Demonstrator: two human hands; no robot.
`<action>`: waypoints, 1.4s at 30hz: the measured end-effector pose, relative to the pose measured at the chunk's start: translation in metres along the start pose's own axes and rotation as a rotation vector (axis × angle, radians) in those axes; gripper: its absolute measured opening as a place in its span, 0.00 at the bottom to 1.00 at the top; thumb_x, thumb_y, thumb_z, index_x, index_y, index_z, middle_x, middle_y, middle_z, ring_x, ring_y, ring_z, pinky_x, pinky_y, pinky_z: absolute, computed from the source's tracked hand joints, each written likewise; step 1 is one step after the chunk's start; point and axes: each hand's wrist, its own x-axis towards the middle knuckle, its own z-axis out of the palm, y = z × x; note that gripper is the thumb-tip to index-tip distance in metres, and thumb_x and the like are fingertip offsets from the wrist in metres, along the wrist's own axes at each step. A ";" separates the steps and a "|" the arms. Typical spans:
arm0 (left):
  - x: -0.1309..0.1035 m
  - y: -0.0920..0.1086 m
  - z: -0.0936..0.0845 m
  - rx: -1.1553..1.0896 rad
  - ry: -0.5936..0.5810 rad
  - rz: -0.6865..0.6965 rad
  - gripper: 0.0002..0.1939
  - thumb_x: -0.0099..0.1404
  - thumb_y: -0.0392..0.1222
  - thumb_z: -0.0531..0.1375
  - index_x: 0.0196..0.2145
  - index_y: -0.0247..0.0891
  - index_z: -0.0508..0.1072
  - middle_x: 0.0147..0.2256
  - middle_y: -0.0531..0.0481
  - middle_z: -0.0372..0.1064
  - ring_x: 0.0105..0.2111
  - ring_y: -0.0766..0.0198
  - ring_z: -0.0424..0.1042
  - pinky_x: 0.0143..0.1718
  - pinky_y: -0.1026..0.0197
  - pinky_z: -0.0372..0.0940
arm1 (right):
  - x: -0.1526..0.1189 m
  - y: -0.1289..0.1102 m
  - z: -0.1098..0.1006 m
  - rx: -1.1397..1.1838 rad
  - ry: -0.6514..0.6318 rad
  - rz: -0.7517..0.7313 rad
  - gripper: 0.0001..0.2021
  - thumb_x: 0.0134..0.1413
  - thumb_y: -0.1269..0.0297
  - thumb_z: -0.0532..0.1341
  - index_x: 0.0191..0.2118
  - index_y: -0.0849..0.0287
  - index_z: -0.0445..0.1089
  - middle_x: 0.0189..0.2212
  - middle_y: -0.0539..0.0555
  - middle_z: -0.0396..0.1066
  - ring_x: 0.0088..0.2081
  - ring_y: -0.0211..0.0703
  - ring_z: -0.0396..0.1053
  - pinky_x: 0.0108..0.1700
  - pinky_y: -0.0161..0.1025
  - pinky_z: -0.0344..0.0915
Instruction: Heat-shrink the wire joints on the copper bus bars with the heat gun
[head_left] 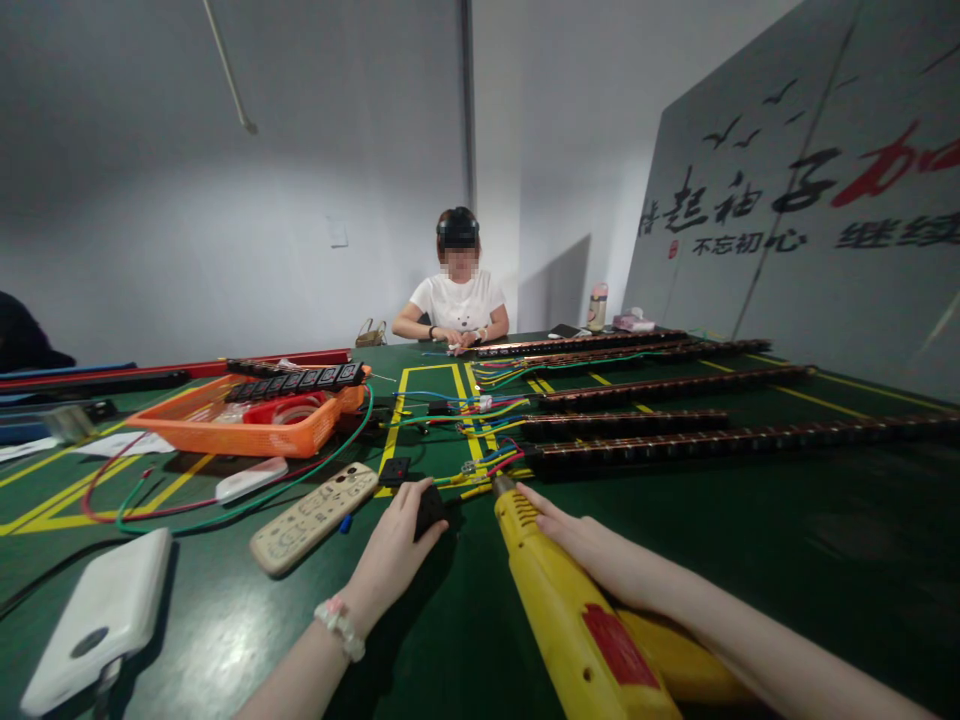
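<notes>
heat gun (577, 610): rear cropped | wall panel (795, 180): cropped | black block (429, 512): part-hidden

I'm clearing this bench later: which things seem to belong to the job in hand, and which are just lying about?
Likely in use:
black block in left hand
yellow heat gun at right hand
coloured wires
long black strips

Likely lying about:
beige remote
white device
bottle

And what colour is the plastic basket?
Orange, showing best in the head view.
</notes>
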 end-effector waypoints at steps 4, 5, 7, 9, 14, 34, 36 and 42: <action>0.000 0.005 -0.003 0.019 -0.001 0.001 0.22 0.60 0.44 0.55 0.52 0.43 0.58 0.49 0.46 0.59 0.49 0.57 0.64 0.51 0.52 0.59 | -0.001 0.011 -0.003 0.027 0.031 -0.056 0.28 0.62 0.47 0.38 0.64 0.50 0.41 0.49 0.54 0.67 0.45 0.49 0.66 0.49 0.45 0.55; -0.001 0.007 -0.004 0.027 0.005 0.003 0.23 0.59 0.44 0.55 0.52 0.43 0.59 0.50 0.46 0.59 0.49 0.56 0.64 0.51 0.53 0.60 | -0.001 0.012 -0.002 0.018 0.033 -0.055 0.28 0.62 0.47 0.38 0.64 0.50 0.41 0.50 0.54 0.66 0.45 0.49 0.66 0.50 0.45 0.54; -0.001 0.009 -0.004 0.044 0.018 -0.001 0.26 0.57 0.43 0.57 0.53 0.44 0.58 0.50 0.46 0.59 0.49 0.56 0.64 0.50 0.53 0.60 | -0.001 0.012 -0.001 -0.004 0.034 -0.037 0.28 0.62 0.47 0.37 0.64 0.49 0.40 0.51 0.54 0.65 0.46 0.49 0.65 0.51 0.47 0.53; -0.002 0.009 -0.004 0.051 0.034 -0.009 0.29 0.56 0.43 0.58 0.55 0.43 0.56 0.51 0.45 0.58 0.50 0.56 0.64 0.50 0.53 0.60 | -0.001 0.011 -0.001 -0.017 0.035 -0.010 0.28 0.62 0.47 0.35 0.65 0.48 0.38 0.50 0.55 0.66 0.45 0.50 0.65 0.51 0.48 0.53; -0.001 0.005 -0.003 0.061 0.029 -0.027 0.29 0.56 0.44 0.58 0.54 0.40 0.55 0.51 0.43 0.59 0.51 0.55 0.62 0.52 0.52 0.58 | -0.002 0.008 0.000 -0.050 0.043 0.003 0.28 0.62 0.47 0.35 0.64 0.48 0.41 0.51 0.55 0.65 0.47 0.51 0.64 0.51 0.47 0.51; 0.002 -0.006 -0.001 0.048 0.014 -0.037 0.25 0.54 0.48 0.59 0.48 0.38 0.60 0.43 0.42 0.66 0.44 0.53 0.67 0.46 0.51 0.62 | 0.007 -0.021 0.030 -0.175 0.035 -0.081 0.26 0.62 0.48 0.36 0.64 0.45 0.40 0.58 0.53 0.56 0.45 0.53 0.65 0.47 0.46 0.55; 0.002 -0.007 -0.001 0.046 0.020 -0.031 0.25 0.54 0.46 0.60 0.48 0.38 0.60 0.43 0.42 0.67 0.45 0.53 0.67 0.46 0.51 0.62 | 0.008 -0.030 0.033 -0.134 0.029 -0.045 0.28 0.61 0.46 0.35 0.65 0.47 0.38 0.52 0.57 0.64 0.45 0.53 0.66 0.45 0.45 0.56; 0.003 -0.009 0.000 0.009 0.028 -0.035 0.22 0.53 0.43 0.60 0.46 0.38 0.62 0.41 0.44 0.68 0.43 0.55 0.68 0.44 0.52 0.63 | 0.008 -0.050 0.037 -0.121 0.034 -0.010 0.30 0.60 0.43 0.34 0.64 0.46 0.38 0.39 0.60 0.71 0.43 0.56 0.68 0.41 0.45 0.58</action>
